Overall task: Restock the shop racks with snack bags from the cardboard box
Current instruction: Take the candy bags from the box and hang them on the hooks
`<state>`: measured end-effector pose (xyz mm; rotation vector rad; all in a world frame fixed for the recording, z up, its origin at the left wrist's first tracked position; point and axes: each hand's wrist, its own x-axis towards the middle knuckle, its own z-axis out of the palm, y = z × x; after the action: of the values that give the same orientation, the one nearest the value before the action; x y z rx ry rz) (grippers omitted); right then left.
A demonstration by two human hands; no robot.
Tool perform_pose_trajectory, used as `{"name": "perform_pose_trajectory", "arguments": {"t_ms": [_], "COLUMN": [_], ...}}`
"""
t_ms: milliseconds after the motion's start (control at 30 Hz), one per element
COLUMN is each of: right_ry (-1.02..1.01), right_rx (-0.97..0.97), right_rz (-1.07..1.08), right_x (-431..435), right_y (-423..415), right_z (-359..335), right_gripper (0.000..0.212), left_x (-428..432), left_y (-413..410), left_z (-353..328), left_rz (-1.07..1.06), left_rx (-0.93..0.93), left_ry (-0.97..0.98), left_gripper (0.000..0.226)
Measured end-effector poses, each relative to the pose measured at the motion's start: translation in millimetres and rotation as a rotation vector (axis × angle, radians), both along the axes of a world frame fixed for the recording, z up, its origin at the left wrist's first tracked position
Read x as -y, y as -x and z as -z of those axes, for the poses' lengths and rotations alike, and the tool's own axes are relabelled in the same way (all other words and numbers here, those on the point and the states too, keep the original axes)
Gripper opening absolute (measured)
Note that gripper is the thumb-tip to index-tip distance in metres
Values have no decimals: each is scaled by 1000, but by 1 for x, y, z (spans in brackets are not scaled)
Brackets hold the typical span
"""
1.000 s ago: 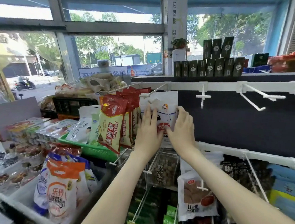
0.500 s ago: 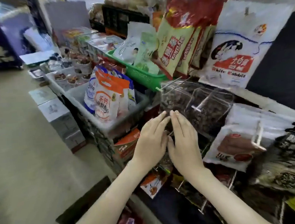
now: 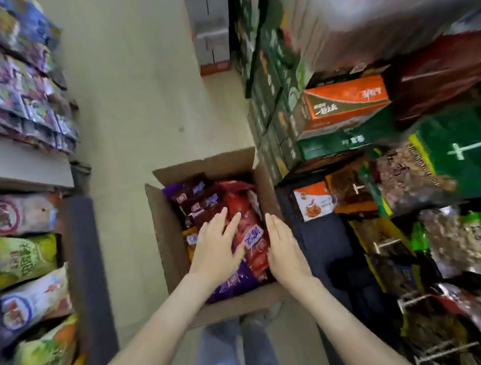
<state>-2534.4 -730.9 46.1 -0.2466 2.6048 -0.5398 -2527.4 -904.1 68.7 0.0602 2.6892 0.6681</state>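
Moved: my gaze and both hands have dropped from the rack pegs (image 3: 387,244) to the cardboard box (image 3: 167,240) on the floor (image 3: 129,104).
Hands: my left hand (image 3: 218,247) lies spread over the red snack bag (image 3: 246,210). My right hand (image 3: 286,248) is flat, fingers together, at the box's right wall. Neither grips anything.
Bags: red on top, purple snack bags (image 3: 189,190) beneath.
Handling: probably light, slick and crushable, so I'd pinch the top seam.

Soft, even light is filling the aisle, brightening the pale floor (image 3: 129,104) and throwing hardly any shadows. Blur is smearing the racks (image 3: 324,242) on the right and the top corner, wide-angle distortion is bending the edges, and the cardboard box (image 3: 169,245) is showing sharpest.
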Motion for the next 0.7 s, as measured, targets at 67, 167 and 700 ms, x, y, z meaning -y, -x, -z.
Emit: {"name": "perform_pose_trajectory", "arguments": {"t_ms": [67,167,700], "right_ry": [5,0,-300], "right_rx": [48,126,313], "right_rz": [-36,-10,284], "right_x": [4,11,47], "right_y": [-8,-14,51], "right_z": [45,104,321], "right_gripper": [67,67,67], "left_x": [6,8,-27], "left_y": [-15,-32,-34], "left_z": [41,95,286], "left_rz": [-16,-35,-351], "left_rx": [107,210,469], "left_ry": [41,116,98], "left_gripper": [67,71,81]}}
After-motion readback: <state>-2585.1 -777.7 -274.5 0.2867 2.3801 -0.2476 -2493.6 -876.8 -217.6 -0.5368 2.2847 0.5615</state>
